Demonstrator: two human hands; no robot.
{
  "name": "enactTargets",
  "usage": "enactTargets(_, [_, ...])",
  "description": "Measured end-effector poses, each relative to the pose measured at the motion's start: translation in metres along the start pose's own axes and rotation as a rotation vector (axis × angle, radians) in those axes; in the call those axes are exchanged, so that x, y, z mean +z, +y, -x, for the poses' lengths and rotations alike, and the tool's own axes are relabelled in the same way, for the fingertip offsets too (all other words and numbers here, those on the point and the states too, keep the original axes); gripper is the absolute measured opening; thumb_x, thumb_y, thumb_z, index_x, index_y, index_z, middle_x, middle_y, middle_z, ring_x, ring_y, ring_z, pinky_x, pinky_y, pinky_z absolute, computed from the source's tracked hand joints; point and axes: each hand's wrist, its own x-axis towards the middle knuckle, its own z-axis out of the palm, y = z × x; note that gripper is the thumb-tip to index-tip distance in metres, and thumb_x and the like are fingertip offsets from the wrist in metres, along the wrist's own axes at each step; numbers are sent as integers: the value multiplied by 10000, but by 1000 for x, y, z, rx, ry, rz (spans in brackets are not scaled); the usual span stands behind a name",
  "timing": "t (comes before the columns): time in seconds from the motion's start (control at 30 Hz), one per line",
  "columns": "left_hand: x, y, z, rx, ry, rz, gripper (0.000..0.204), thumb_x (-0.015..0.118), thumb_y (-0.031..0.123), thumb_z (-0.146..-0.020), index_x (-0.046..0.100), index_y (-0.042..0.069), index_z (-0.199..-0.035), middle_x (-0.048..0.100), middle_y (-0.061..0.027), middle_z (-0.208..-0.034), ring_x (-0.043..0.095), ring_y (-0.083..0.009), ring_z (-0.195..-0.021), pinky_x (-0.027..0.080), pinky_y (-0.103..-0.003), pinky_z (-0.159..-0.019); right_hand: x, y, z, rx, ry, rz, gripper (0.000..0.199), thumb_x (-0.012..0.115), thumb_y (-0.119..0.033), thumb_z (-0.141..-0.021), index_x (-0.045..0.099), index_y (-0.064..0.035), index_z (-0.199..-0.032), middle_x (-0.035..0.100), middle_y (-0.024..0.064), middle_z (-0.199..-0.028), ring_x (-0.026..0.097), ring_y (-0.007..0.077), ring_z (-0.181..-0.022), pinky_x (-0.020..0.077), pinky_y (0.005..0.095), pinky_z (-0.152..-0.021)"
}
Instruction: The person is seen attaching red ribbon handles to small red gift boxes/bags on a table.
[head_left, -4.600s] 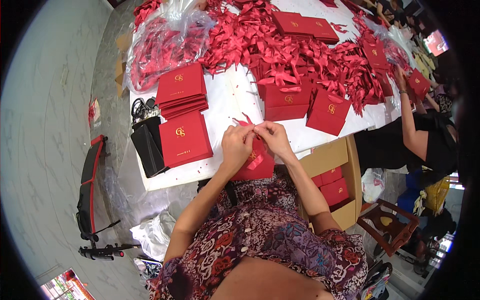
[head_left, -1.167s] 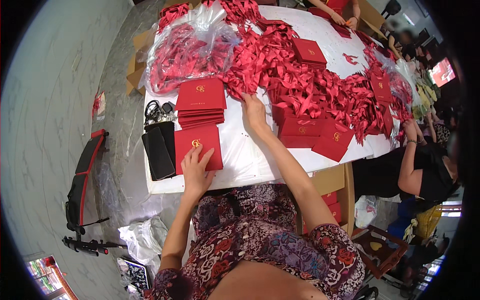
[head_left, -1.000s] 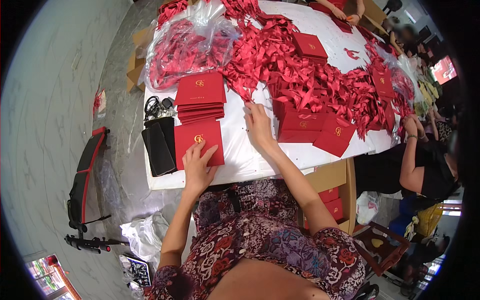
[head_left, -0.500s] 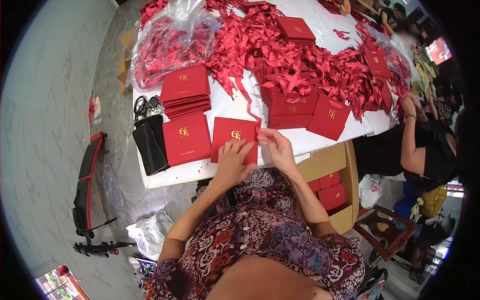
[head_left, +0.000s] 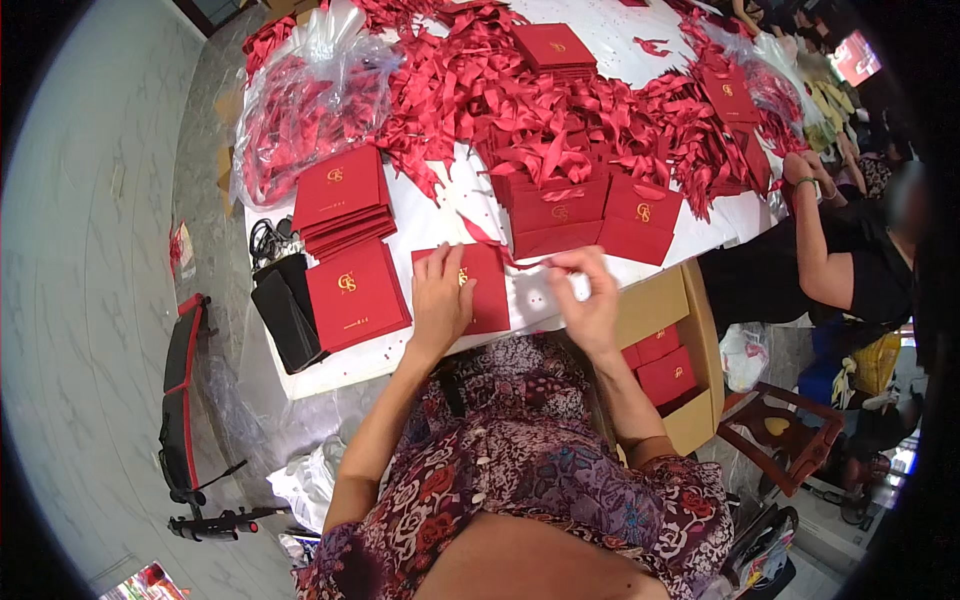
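A red square card sleeve (head_left: pixel 488 290) with a gold emblem lies flat near the table's front edge. On its left part rests my left hand (head_left: pixel 442 298), open, fingers stretched out and covering some of the emblem. A narrow red ribbon (head_left: pixel 480 232) runs from the sleeve's upper right side. My right hand (head_left: pixel 588 295) is beside the sleeve, thumb and forefinger pinched on the ribbon's end and pulling it out to the right. To the left of the sleeve is a low stack of similar red sleeves (head_left: pixel 358 295), with a taller stack (head_left: pixel 343 200) behind it.
A large heap of ribboned sleeves (head_left: pixel 540 120) covers the table's far side, next to a clear plastic bag of ribbons (head_left: pixel 315 120). A black pouch (head_left: pixel 285 315) lies at the left edge. An open carton (head_left: pixel 705 355) stands below the right edge; another person (head_left: pixel 825 240) works beyond it.
My right hand has drawn the ribbon end away from the sleeve, to the right. My left hand has shifted left and lies flatter on the sleeve. The whole view has shifted slightly.
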Motion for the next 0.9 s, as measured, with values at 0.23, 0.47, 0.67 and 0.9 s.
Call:
enactTargets(0.23, [2, -16, -10, 31, -99, -83, 718, 829, 226, -697, 533, -19, -1303, 546, -174, -1212, 475, -352, -1142, 367, -466, -953, -27, -44, -5, -38, -76, -330, 110, 658, -3, -867, 688, 7, -972, 632, 93, -938, 618, 156, -795, 495, 278, -721])
enactTargets(0.47, [-4, -7, -20, 29, -63, -58, 589, 872, 209, -611, 638, 65, -1132, 545, -99, -1042, 489, -288, -998, 360, -409, -840, 47, 44, 1, 126, -331, -35, 149, 666, -73, -883, 680, 3, -1011, 675, 156, -864, 675, 252, -747, 521, 325, -666])
enactTargets(0.67, [-6, -6, -20, 12, -47, 28, 415, 840, 149, -656, 644, 86, -1015, 619, -73, -865, 546, -281, -874, 362, -394, -812, 74, 60, -2, 220, -290, 119, 116, 677, -94, -822, 655, 3, -881, 679, 132, -766, 677, 249, -707, 525, 346, -656])
enactTargets(0.9, [-8, 8, -16, 26, -66, 6, 278, 727, 46, -740, 649, 81, -1004, 634, -103, -828, 570, -289, -805, 385, -410, -780, 75, 79, -7, 387, -315, 9, 135, 710, -136, -769, 665, -10, -789, 670, 95, -682, 644, 175, -622, 518, 309, -630])
